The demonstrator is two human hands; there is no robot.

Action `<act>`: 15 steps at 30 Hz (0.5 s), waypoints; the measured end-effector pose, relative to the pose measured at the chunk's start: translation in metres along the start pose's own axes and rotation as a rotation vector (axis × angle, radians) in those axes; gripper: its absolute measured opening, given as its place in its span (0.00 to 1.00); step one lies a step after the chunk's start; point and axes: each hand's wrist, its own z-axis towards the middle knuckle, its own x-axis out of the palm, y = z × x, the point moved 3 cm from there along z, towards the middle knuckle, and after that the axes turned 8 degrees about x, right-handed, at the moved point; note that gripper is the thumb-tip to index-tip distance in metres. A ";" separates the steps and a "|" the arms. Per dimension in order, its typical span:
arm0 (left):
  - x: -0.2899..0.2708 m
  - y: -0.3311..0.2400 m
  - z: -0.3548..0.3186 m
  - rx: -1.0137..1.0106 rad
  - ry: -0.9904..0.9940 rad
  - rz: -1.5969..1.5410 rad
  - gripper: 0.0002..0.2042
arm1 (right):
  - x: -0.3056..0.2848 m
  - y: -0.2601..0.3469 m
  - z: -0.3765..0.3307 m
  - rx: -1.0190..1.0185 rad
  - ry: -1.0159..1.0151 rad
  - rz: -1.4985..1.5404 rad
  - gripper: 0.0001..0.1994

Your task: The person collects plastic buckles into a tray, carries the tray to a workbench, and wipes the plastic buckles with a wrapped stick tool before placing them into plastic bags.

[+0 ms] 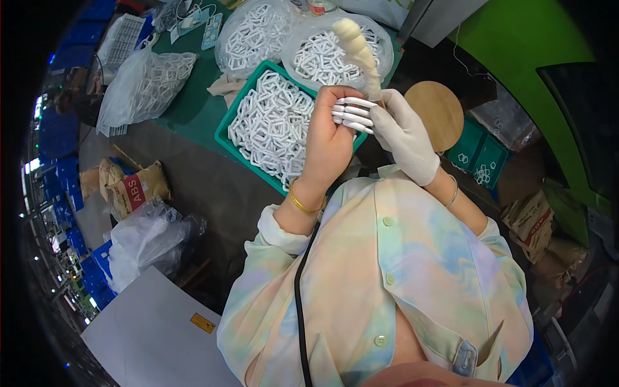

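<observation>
Both hands are raised close together above the near edge of the green table [193,109]. A small stack of white plastic rings [351,115] is gripped in the bare left hand [329,138], while a wrapped stick tool [358,48] is clasped upright in the gloved right hand [403,135], touching the stack. Beneath them, a teal tray [225,132] heaped with white rings sits at that edge. Behind it, two clear bags [255,32] of rings are seen.
</observation>
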 end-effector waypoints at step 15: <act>-0.011 -0.016 0.015 0.389 -0.151 0.734 0.16 | -0.005 -0.021 -0.011 -0.162 -0.078 -0.396 0.09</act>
